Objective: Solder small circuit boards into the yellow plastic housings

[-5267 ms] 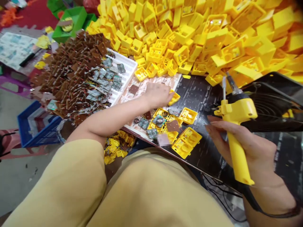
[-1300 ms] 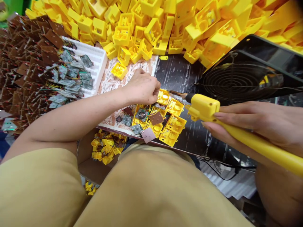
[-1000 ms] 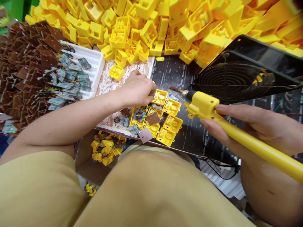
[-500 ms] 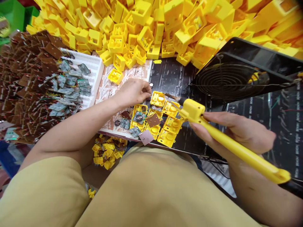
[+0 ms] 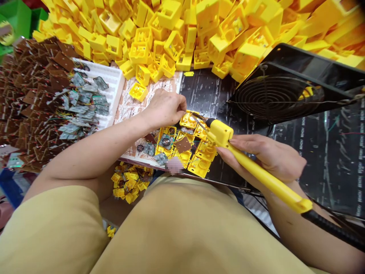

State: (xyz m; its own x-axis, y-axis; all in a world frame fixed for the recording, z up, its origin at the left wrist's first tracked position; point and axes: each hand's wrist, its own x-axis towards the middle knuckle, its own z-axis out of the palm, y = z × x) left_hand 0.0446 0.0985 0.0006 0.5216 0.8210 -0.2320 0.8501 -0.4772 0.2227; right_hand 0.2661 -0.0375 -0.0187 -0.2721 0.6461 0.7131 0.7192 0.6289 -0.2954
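Note:
My right hand (image 5: 270, 154) is closed round the handle of a yellow soldering iron (image 5: 221, 133) with a black cable. The iron's tip points left over a small open yellow casing (image 5: 188, 120). Just left of that casing, my left hand (image 5: 165, 107) makes a pinch with thumb and forefinger close to its upper edge. Whatever lies between those fingertips is too small to make out. More open casings (image 5: 199, 165) sit below the tip, with a brown circuit board (image 5: 183, 144) and a round black speaker (image 5: 166, 142) among them.
Yellow housings (image 5: 139, 51) are heaped along the back. A black fan (image 5: 265, 95) stands at the right. Brown boards (image 5: 31, 110) pile up at the left beside a white foam tray (image 5: 115, 80). More yellow parts (image 5: 132, 184) lie below the table edge.
The soldering iron and my right hand have moved left, bringing the tip further over the upper casing. My left hand has shifted slightly right and up, its fingers still pinched.

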